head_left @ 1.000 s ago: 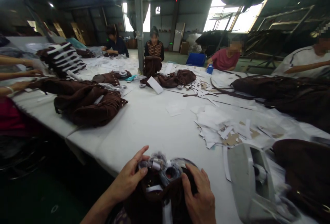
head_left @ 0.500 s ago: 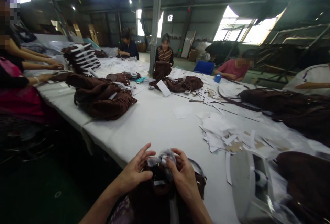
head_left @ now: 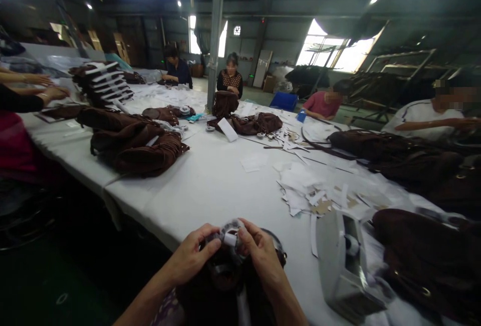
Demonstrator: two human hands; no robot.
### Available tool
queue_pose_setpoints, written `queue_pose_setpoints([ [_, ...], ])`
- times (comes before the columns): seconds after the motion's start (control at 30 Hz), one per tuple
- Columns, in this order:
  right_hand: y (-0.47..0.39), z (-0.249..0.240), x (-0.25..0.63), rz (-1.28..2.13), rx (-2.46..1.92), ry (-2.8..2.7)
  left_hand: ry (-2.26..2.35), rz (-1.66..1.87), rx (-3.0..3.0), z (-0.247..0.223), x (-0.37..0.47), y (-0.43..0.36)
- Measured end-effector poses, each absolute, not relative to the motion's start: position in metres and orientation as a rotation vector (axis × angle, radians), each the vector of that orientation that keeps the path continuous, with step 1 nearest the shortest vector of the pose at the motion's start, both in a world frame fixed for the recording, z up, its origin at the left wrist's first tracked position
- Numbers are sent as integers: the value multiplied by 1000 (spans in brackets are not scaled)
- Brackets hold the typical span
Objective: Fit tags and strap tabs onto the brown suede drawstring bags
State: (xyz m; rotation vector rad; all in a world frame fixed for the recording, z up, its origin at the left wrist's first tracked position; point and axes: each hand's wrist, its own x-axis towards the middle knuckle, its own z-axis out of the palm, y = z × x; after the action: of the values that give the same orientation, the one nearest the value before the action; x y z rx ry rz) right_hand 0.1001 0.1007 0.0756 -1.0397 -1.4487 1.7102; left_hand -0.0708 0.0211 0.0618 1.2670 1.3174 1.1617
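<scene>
From my distant seat I have the left hand (head_left: 193,256) and right hand (head_left: 263,251) close together, both pinching one clear-wrapped handle (head_left: 230,231). The left thumb and forefinger are nearly closed on its left end; the right thumb and forefinger grip its right side, the other fingers curled behind.

The wrapped handle bows upward between the two sets of fingertips, its crown pointing away from me. Along the short stretch I can see, its long axis runs side to side, then bends down under the right thumb. A white band (head_left: 230,239) wraps it midway between the thumbs.

Directly below the fingers is a dark brown bag (head_left: 225,276), at the near edge of the white table (head_left: 210,181). I cannot tell what is inside its shadowed mouth. A pale strip (head_left: 243,306) hangs down its near side.

Well right of the right fingers, a grey casing (head_left: 330,266) holds a white roll (head_left: 352,245) in its open slot. Far beyond both hands is a blue bin (head_left: 283,100); its contents I can't make out.
</scene>
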Motion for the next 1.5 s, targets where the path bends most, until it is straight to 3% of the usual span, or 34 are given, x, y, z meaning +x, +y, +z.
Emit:
queue_pose_setpoints([
  [0.27, 92, 69, 103, 1779, -893, -1401, 1257, 1148, 1097, 60, -68, 24],
  [0.4, 92, 76, 113, 1715, -880, -1643, 1365, 1081, 1162, 66, -68, 22],
  [0.63, 100, 131, 108, 922, -972, -2631, 1254, 971, 1396, 85, -58, 21],
  [0.73, 97, 130, 106, 915, -889, -2751, 1231, 956, 1377, 84, -58, 19],
  [1.03, 62, 86, 105, 2054, -865, -1645, 1473, 1018, 1307, 45, -32, 12],
  [1.13, 51, 88, 107, 2034, -977, -1316, 1446, 1204, 1187, 29, -29, 15],
  [1.27, 40, 105, 126, 1861, -811, -1151, 1448, 1365, 1027, 18, -38, 17],
  [1.5, 38, 92, 183, 1713, -829, -1250, 1471, 1232, 1131, 21, -59, 14],
])
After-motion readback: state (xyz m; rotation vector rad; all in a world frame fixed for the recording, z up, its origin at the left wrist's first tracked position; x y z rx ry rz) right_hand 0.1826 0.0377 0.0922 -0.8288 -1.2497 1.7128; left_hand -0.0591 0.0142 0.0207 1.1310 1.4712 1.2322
